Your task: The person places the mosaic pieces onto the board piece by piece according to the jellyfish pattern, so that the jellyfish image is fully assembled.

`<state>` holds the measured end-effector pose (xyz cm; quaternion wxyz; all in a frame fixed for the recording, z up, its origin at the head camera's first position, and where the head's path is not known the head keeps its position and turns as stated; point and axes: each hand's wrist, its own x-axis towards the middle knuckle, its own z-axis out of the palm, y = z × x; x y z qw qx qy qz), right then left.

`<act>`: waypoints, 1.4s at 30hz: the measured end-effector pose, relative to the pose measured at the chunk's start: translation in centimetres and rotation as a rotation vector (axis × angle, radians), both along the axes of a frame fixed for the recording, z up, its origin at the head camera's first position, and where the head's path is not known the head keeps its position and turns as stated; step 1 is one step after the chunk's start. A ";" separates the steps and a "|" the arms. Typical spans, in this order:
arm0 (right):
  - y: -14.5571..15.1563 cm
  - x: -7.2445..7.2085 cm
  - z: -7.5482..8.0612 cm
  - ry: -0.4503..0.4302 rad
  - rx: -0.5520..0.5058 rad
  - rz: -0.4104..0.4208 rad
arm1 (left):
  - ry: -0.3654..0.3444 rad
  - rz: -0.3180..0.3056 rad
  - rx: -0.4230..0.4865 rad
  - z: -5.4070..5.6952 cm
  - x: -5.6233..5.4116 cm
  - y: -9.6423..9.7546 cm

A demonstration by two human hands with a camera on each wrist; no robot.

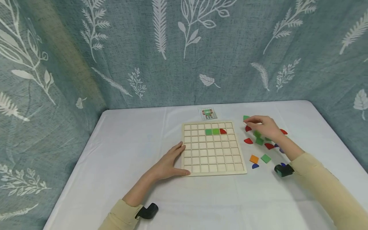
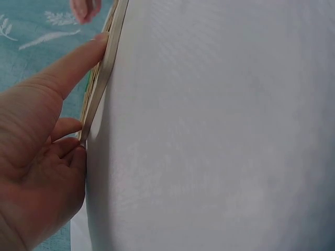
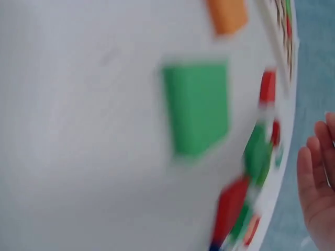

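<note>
A square wooden grid board (image 1: pixel 212 174) lies on the table. Two green squares (image 1: pixel 212 131) and a red quarter-circle piece (image 1: pixel 222 131) sit in its second row. My left hand (image 1: pixel 169 163) rests at the board's left side; its thumb touches the front left corner, its fingers the left edge. In the left wrist view the thumb (image 2: pixel 73 65) lies straight along the board's rim (image 2: pixel 102 83). My right hand (image 1: pixel 265 127) is over the scattered pieces, fingertips beside a green piece (image 1: pixel 246 118); I see nothing clearly held. Its fingers (image 3: pixel 314 172) look fairly straight in the right wrist view.
A small pattern card (image 1: pixel 208 113) lies behind the board. Right of it are loose pieces: an orange square (image 1: pixel 254 158), a green square (image 1: pixel 265 158), red quarter circles (image 1: pixel 248 141) and blue pieces (image 1: pixel 255 166). A leaf-patterned curtain (image 1: pixel 178 80) hangs behind the white-covered table (image 1: pixel 129 143).
</note>
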<state>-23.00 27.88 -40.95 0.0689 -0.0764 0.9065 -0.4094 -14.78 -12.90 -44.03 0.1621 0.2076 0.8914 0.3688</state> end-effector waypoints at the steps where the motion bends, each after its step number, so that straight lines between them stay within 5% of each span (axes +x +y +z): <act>1: 0.7 0.3 0.0 -0.003 0.019 -0.014 | 0.000 0.000 0.001 0.0 0.0 0.0; 8: 3.5 1.7 -0.8 -0.027 0.174 -0.046 | 0.001 -0.001 0.002 0.2 0.1 -0.3; 24: 3.2 4.0 -1.0 0.105 0.270 0.101 | -0.002 0.000 0.016 0.3 0.2 -0.3; 33: 1.8 3.4 -1.1 0.061 0.158 0.056 | -0.004 -0.005 0.020 0.1 0.2 -0.3; 42: -3.5 1.4 -0.9 0.007 -0.010 0.092 | -0.001 -0.012 0.005 0.2 0.1 -0.2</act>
